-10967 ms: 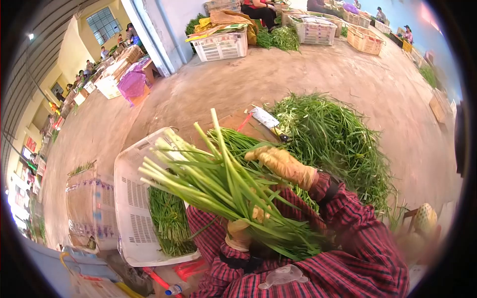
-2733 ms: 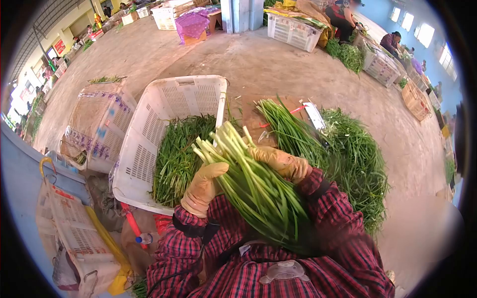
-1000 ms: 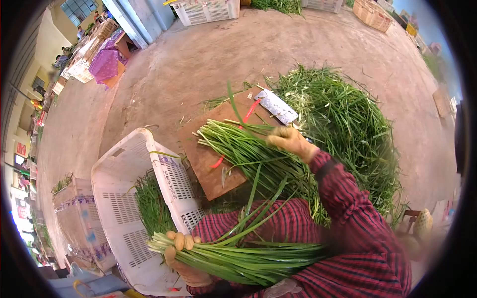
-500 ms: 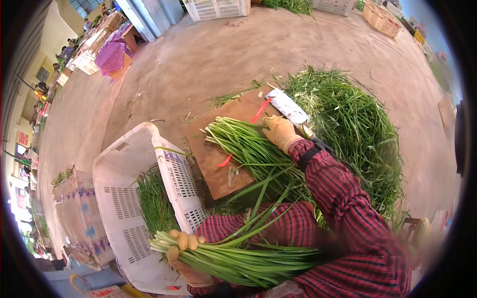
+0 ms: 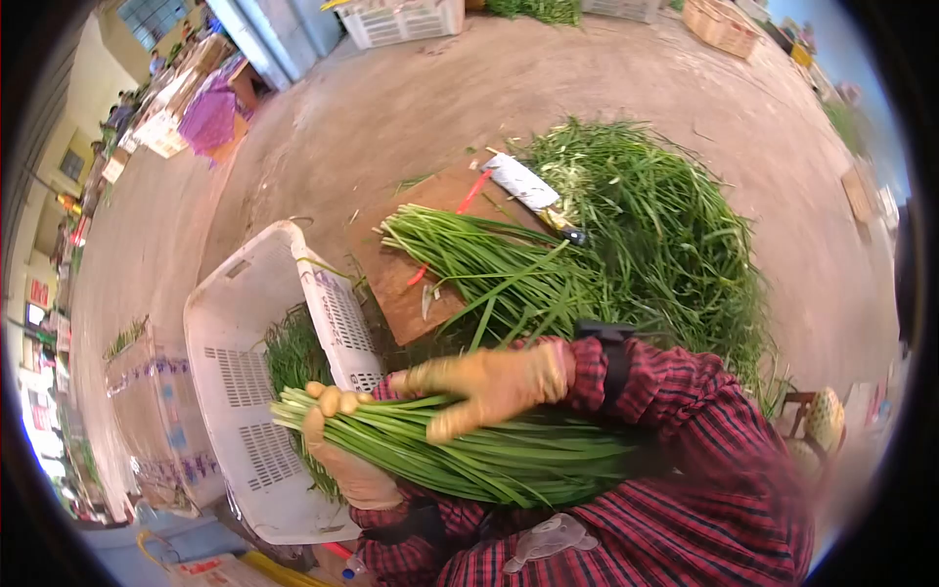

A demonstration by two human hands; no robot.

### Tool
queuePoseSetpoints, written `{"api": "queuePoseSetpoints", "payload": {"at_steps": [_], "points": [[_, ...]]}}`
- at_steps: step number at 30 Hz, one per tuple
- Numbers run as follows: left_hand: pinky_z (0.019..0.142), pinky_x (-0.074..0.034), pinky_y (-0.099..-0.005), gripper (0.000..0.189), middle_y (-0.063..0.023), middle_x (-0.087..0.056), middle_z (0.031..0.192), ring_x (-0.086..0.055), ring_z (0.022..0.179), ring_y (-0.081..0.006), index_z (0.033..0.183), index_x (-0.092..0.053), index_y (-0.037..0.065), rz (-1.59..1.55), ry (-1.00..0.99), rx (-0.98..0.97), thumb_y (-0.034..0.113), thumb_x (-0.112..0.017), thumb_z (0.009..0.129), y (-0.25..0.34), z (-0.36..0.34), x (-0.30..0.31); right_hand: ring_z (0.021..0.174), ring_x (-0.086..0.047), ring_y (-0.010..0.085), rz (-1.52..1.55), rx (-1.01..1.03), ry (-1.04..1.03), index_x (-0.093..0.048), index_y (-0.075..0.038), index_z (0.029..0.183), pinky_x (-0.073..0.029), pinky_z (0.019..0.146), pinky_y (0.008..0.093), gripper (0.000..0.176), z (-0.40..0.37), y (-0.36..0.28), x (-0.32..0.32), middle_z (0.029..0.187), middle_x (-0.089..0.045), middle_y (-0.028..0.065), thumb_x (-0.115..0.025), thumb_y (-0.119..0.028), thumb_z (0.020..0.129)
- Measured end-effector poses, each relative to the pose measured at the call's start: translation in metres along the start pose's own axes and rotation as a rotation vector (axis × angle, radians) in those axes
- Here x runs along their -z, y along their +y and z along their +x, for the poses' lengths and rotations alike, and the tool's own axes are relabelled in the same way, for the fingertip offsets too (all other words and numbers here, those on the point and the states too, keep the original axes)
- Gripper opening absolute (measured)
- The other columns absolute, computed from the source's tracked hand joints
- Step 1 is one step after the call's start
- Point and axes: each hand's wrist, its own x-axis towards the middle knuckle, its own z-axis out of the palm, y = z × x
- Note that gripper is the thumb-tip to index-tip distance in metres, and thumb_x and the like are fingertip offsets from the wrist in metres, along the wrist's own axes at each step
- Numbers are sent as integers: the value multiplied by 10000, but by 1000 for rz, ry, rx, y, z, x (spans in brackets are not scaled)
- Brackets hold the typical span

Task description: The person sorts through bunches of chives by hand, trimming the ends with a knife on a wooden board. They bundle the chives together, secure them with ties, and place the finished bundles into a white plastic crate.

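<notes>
My left hand, in a tan glove, is wrapped round the pale stem end of a bunch of chives. The leaves stretch right across my lap. Over the bunch, my gloved right hand is stretched out with the thumb apart, its fingers blurred by motion. More cut-looking chives lie on a brown board beyond my hands. A wide-bladed knife rests at the board's far right corner, its dark handle pointing right.
At left, a white plastic crate holds greens. A large heap of loose chives covers the floor right of the board. A taped box stands beyond the crate. More crates and a basket are at the back.
My right hand has left the chives on the board and come back over the held bunch. My left hand still grips that bunch, raised slightly. The view has shifted a little.
</notes>
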Motion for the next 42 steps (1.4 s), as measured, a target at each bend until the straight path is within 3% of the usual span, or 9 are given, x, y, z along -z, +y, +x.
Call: {"api": "queuePoseSetpoints", "payload": {"at_steps": [4,9,15,18,21,27,33,39,42], "points": [[765,-457,-245,122,32,-433,776,-464,723,-88,1045,-482,94,-13,-311,-120,156,-403,975,33,-5,-19,1230,-521,308,-134,65,134,-291,-4,1457,-402,1034,342,906,-45,-34,-37,1315,-532,230,-636,-549,820],[759,-469,-257,126,-3,-495,827,-513,756,-117,967,-502,78,216,-399,-478,160,-408,985,104,-6,-39,1035,-626,343,-341,-160,243,-440,-60,1374,-474,934,388,651,-142,-55,-29,1143,-631,213,-585,-449,872],[777,-504,-301,137,-56,-566,899,-565,834,-182,1029,-550,63,414,-447,-793,134,-454,961,160,-22,-70,941,-645,360,-835,-744,296,-609,-103,1197,-512,842,418,363,-260,84,-6,1039,-661,195,-523,-247,875],[888,-491,-322,241,-82,-582,971,-568,963,-186,1097,-555,-1,823,-250,-1111,197,-506,971,180,-27,-79,1075,-609,324,-683,-713,527,-561,-157,1291,-482,935,417,431,-282,145,8,1158,-638,157,-554,-272,876],[897,-488,-329,251,-92,-576,1005,-568,957,-197,1102,-550,-5,702,-355,-1057,206,-519,970,182,-32,-96,1116,-590,323,-660,-258,871,-542,-171,1321,-460,973,405,464,-241,162,26,1186,-623,172,-572,-302,877],[844,-522,-303,169,-100,-604,1028,-598,926,-207,1070,-597,75,897,-328,-1196,42,-561,908,173,-11,-109,876,-601,186,382,-257,1110,-438,-108,1411,-502,746,311,584,-123,179,88,1131,-637,79,-625,-255,878],[829,-521,-302,97,-89,-604,961,-598,887,-182,1010,-567,31,600,-309,-989,95,-539,943,201,22,-98,707,-531,80,647,-152,1066,-511,-88,1349,-393,570,223,484,-119,202,115,1076,-613,9,-614,-261,909],[731,-513,-298,100,-76,-592,886,-578,811,-171,884,-519,71,773,-100,-1031,150,-514,945,226,62,-63,864,-599,138,467,-222,1229,-503,-67,1348,-456,670,236,464,-254,144,110,1215,-610,47,-573,-256,930],[661,-512,-301,55,-71,-601,878,-581,778,-163,882,-514,94,772,-10,-970,126,-507,925,230,74,-56,1201,-495,248,-346,-497,1405,-409,-66,1419,-463,923,301,601,-320,179,107,1383,-468,131,-617,-182,868]]}}
